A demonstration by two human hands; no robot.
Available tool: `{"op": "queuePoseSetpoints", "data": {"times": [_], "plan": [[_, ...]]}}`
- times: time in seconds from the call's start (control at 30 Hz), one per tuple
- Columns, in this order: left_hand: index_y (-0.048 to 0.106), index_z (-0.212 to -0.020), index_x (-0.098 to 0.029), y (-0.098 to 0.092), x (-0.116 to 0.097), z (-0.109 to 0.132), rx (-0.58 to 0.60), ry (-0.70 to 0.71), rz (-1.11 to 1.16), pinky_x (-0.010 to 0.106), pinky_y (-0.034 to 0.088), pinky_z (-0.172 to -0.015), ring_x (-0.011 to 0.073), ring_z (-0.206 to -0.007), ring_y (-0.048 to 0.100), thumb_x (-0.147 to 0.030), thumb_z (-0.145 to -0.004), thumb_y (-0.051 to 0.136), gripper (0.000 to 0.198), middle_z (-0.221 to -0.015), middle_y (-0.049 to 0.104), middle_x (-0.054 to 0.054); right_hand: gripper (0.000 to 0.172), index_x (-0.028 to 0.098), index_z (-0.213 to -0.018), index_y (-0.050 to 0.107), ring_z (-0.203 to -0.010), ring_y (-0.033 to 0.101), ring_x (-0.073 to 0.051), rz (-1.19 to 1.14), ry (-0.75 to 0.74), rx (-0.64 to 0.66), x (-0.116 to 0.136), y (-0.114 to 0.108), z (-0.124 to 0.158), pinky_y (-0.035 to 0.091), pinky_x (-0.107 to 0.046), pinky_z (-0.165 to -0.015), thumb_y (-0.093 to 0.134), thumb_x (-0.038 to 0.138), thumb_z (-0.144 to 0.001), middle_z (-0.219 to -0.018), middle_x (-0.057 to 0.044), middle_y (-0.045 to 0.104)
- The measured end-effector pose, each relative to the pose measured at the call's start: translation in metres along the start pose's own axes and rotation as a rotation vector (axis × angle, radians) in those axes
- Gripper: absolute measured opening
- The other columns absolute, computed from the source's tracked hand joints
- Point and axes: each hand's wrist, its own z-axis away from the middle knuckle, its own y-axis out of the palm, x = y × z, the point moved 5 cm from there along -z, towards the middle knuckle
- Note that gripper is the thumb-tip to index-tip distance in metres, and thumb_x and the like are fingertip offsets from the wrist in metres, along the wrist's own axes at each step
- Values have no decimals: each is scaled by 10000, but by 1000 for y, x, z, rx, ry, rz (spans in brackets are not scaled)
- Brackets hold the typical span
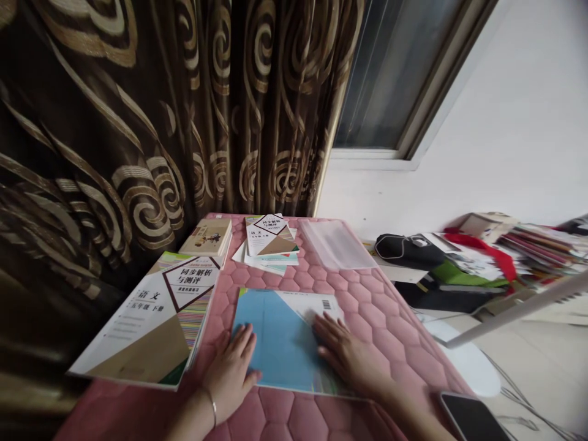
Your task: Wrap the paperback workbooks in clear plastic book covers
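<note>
A blue and white book (280,334) lies face down on the pink quilted cover (349,294), a barcode at its far right corner. My left hand (232,370) rests flat on the book's near left part, fingers stretched out, a thin bracelet at the wrist. My right hand (342,349) lies flat on the book's right side, fingers spread and pointing left. Neither hand holds anything.
A large workbook (151,318) lies at the left, a small tan book (207,237) and a stack of workbooks (271,242) farther back, a clear plastic sleeve (336,245) beside them. A dark curtain (138,122) hangs left. A phone (473,419) and cluttered desk (482,263) are right.
</note>
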Motion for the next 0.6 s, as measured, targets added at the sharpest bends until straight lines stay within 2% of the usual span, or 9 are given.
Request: {"op": "queuePoseSetpoints", "data": {"times": [0.07,0.2,0.27,0.37,0.47,0.6], "plan": [[403,-1446,-243,-3,-1,15,17,73,55,437,348,-1141,255,-1398,359,-198,-817,593,659,-1543,329,85,506,262,-1398,497,-1420,292,-293,-61,-83,67,13,2,27,248,-537,-1163,466,460,-933,-1512,-67,385],[529,-1354,-250,-17,1,22,90,23,113,385,403,-1114,224,-1332,460,-70,-773,578,610,-1483,438,61,529,296,-1355,547,-1321,462,-288,-92,-38,53,18,5,62,419,-456,-1092,626,322,-833,-1427,-61,502],[558,-1326,-249,-24,0,19,113,0,126,366,417,-1103,211,-1311,485,-42,-765,558,599,-1462,467,53,484,291,-1299,606,-1265,527,-277,-100,-15,21,19,3,67,464,-421,-1060,632,269,-816,-1375,-61,557],[587,-1290,-245,-31,-1,16,101,14,141,343,441,-1079,195,-1280,518,-29,-773,537,563,-1429,508,52,381,283,-1243,654,-1235,555,-262,-128,-39,6,24,-5,65,495,-389,-1030,555,250,-877,-1337,-55,590],[630,-1218,-221,-30,-1,15,45,47,154,306,501,-1009,175,-1218,575,-7,-811,476,484,-1352,588,60,353,279,-1190,690,-1212,576,-239,-156,-106,-4,33,-17,60,499,-354,-1025,493,207,-907,-1269,-47,641],[678,-1040,-204,-28,1,14,-61,50,143,257,563,-879,155,-1072,666,53,-810,401,442,-1193,695,47,393,241,-1178,691,-1148,623,-216,-116,-146,-36,38,-25,60,515,-343,-996,471,141,-869,-1211,-57,678]]}}
